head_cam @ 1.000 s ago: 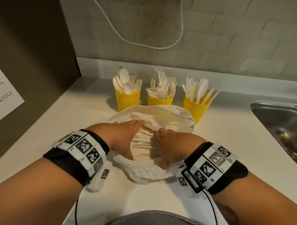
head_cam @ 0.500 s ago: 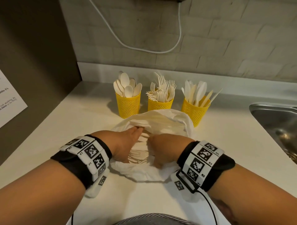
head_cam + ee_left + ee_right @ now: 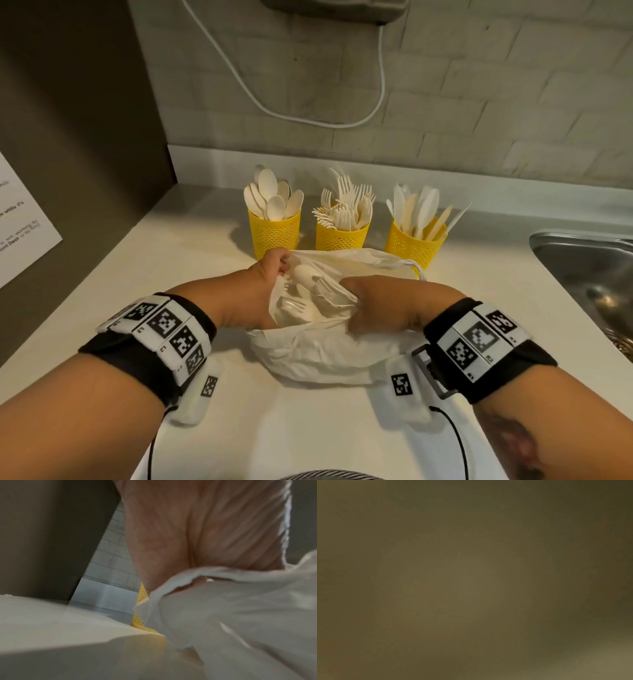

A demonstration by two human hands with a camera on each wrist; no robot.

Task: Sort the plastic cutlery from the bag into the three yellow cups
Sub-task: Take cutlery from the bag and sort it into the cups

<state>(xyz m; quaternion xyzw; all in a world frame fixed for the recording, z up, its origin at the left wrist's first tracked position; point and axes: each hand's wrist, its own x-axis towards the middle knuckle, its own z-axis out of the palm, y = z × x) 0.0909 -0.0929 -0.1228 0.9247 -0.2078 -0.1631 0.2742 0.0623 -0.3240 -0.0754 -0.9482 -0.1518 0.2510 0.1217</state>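
Since a moment ago the left hand (image 3: 263, 291) has moved from lying inside the bag (image 3: 329, 349) to its far edge, which its grip now grasps and lifts. The mouth opens wider, so the cutlery (image 3: 308, 291) shows. It lies between both hands, inside the bag on the desk (image 3: 191, 260). The right hand (image 3: 380, 305) clenches the bag's right side.
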